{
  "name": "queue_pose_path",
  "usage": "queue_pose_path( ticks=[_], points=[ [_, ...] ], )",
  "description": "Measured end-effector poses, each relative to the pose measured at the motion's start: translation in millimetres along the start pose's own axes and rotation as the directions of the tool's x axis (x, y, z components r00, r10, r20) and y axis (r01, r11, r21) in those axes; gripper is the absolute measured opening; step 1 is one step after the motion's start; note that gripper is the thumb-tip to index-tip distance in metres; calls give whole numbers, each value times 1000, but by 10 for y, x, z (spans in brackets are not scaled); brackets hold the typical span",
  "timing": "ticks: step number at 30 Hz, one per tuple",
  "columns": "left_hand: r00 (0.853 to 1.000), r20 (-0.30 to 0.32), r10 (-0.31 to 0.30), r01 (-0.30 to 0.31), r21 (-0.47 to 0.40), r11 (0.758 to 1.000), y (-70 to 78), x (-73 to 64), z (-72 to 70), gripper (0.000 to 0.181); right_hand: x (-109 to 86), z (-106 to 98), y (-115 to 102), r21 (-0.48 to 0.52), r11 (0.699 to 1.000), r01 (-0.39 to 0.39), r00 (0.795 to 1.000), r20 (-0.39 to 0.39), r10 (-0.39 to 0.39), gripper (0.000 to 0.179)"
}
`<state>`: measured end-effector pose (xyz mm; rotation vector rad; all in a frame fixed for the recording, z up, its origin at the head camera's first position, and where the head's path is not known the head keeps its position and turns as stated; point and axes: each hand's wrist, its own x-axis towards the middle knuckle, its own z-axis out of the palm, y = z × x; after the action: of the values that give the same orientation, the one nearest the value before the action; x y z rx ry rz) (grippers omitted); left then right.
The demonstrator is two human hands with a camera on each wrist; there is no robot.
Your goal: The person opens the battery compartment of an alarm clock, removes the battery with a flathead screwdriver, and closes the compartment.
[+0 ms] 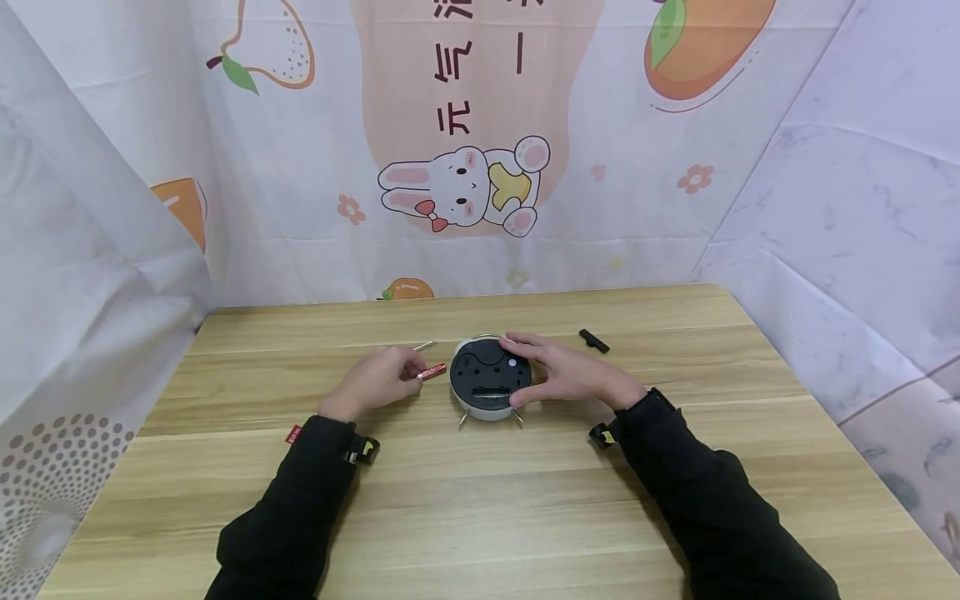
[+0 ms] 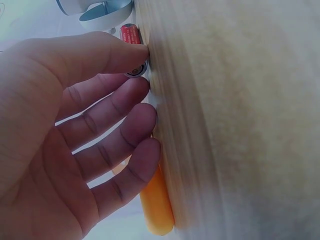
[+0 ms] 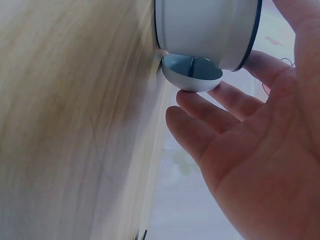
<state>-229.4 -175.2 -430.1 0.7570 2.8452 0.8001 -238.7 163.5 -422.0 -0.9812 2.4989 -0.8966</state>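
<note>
We have the red battery [image 1: 432,372] in a light pinch of our left hand [image 1: 378,382], the nearer one; its long axis points between 2 and 3 o'clock, the far end just off the 9 o'clock edge of the clock [image 1: 483,373]. That hand reaches in from 8 o'clock, outer fingers loosely bent. Our right hand [image 1: 576,373] holds the clock's 3 o'clock side, thumb and fingers spread apart.
</note>
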Motion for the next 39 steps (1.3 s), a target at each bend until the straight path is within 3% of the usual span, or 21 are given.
queue_pose_path(
  ticks=[39],
  points=[
    [1000,5,-12,12,7,1000,56,-20,-24,15,-15,-12,-35,1,1000,0,1000,2,0,100]
  ],
)
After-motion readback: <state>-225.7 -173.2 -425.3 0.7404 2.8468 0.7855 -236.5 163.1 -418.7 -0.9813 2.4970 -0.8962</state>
